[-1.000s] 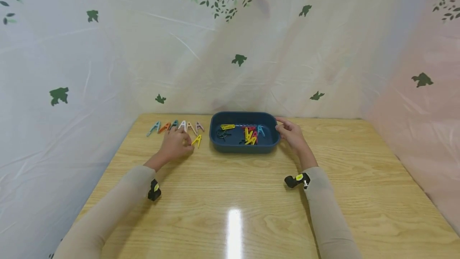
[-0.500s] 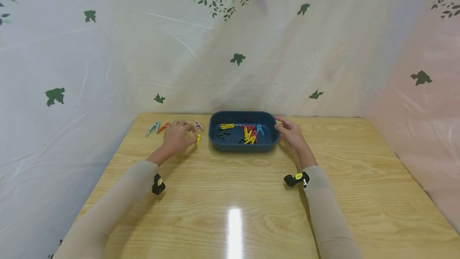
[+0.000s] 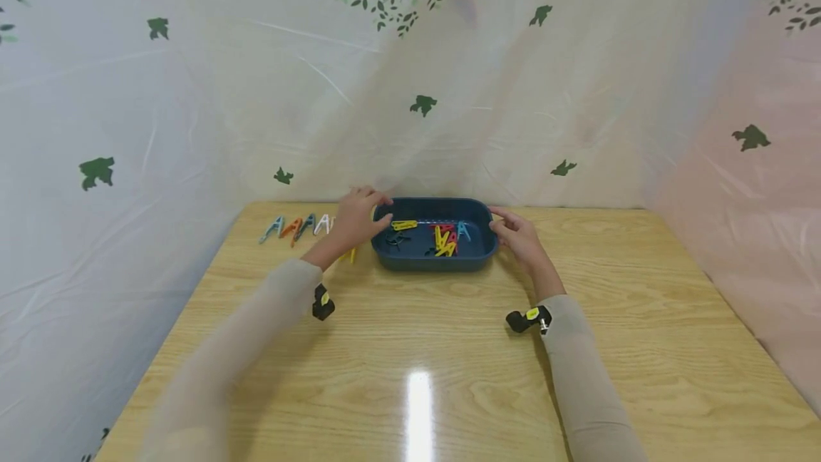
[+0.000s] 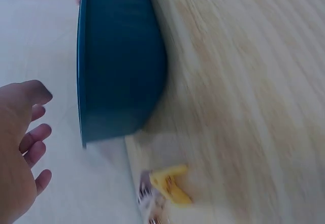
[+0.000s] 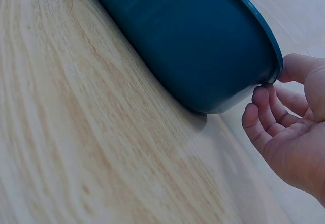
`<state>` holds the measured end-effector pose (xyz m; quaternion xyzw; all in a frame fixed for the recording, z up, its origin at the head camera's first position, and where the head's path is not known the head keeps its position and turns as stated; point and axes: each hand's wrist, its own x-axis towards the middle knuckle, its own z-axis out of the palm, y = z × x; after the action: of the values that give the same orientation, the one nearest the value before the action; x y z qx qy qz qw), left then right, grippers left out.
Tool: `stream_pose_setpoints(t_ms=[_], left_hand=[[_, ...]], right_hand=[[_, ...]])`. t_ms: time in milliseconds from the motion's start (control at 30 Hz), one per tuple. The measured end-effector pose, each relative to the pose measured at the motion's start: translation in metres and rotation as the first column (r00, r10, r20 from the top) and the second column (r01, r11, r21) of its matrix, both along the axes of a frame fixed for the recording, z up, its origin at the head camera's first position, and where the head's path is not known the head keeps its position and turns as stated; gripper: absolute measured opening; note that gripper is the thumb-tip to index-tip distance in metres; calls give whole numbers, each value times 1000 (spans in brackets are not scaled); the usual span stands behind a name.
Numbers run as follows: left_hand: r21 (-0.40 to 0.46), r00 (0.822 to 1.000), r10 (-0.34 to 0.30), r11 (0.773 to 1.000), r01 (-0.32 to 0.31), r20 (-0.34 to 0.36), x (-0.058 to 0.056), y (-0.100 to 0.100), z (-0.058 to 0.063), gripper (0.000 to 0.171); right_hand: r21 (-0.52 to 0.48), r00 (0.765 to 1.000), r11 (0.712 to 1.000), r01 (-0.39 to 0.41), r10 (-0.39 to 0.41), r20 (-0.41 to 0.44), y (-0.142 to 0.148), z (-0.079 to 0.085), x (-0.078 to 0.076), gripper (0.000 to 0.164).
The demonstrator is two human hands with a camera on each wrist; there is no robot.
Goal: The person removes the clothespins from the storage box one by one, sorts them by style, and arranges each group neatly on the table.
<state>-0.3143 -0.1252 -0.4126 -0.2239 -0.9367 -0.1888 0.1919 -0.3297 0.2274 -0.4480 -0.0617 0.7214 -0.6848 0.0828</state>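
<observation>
My left hand hovers at the left end of a dark blue plastic basin, thumb and fingers spread apart with nothing between them. In the left wrist view its fingers stand clear of the basin's rim. At the opposite end, my right hand pinches the rim between thumb and fingers, plain in the right wrist view. Inside the basin lie yellow clothespins, red ones, a light blue one and dark ones. A yellow clothespin rests on the table beside the basin, partly behind my left wrist.
Left of the basin, a row of clothespins runs along the table's back: light blue, orange, dark teal and white; my left arm hides the rest. A leaf-patterned curtain hangs behind the wooden table.
My left hand has moved right and away from me, from beside the yellow clothespin to the basin's left rim. The orange and dark teal clothespins show again. My right hand stays put.
</observation>
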Motion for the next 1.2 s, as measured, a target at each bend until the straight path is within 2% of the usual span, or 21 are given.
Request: stream_pose_setpoints(t_ms=[100,233,333,433,600,700,900,1200], left_hand=[[-42,998,-47,998,48,46,-6,16,1,27],[-124,993,-76,988,87,96,-14,35,-2,29],[-175,990,-78,980,99,121,-20,47,-4,28],[-188,984,-79,976,109,161,-23,58,-4,27],[-196,970,-65,974,113,235,-27,74,-6,27],[-209,960,-41,973,102,277,-31,81,-10,27],[-228,942,-11,969,92,335,-37,89,-18,27],[-275,943,3,957,94,332,-41,94,-22,25]], right_hand=[[6,1000,1000,1,-1,-2,0,1,1,49],[13,1000,1000,6,-6,-5,0,2,2,48],[13,1000,1000,6,-6,-3,0,1,1,48],[12,1000,1000,4,-4,-3,0,0,-1,49],[-10,1000,1000,14,-14,-7,3,-13,-10,48],[-16,999,999,28,-28,-18,5,-21,-15,46],[0,998,999,33,-33,-55,5,-25,-15,46],[-9,997,1000,26,-27,-71,5,-26,-16,47]])
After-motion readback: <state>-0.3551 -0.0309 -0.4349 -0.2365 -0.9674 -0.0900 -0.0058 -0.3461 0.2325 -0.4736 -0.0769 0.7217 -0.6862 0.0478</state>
